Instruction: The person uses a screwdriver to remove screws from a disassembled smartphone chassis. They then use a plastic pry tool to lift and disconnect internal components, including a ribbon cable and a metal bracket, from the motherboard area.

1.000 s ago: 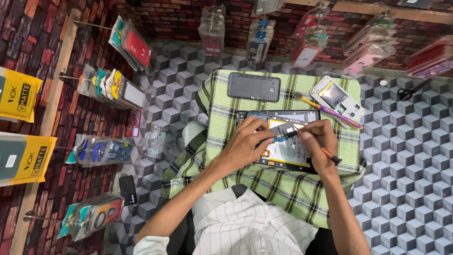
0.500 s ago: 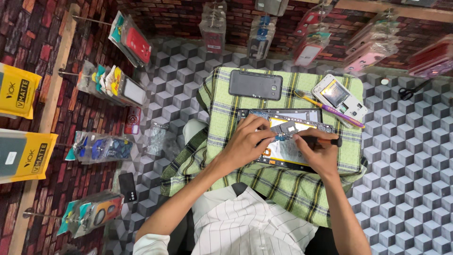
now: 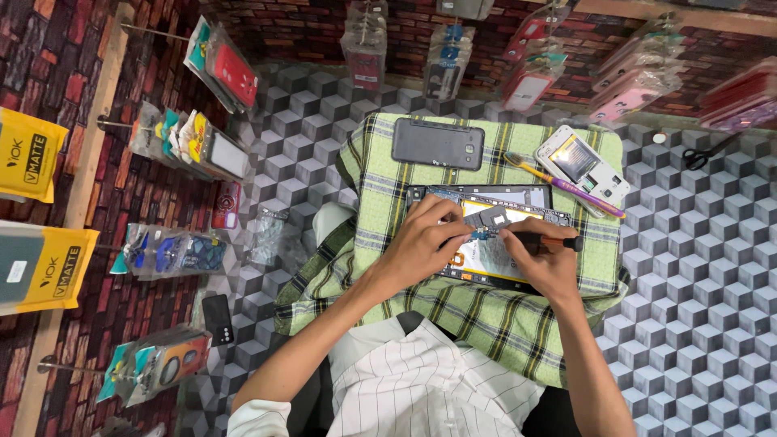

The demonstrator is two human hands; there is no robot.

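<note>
Both hands [image 3: 486, 251] curled, pinching opened phone [image 3: 494, 263]

Your left hand [image 3: 425, 247] covers the opened phone's [image 3: 518, 194] left half; the tool tip under your fingers [image 3: 511, 236] is too small to tell.

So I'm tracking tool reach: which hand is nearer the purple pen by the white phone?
Right. The right hand lies just below and left of the purple pen; the left hand sits further left, across the opened phone.
</note>
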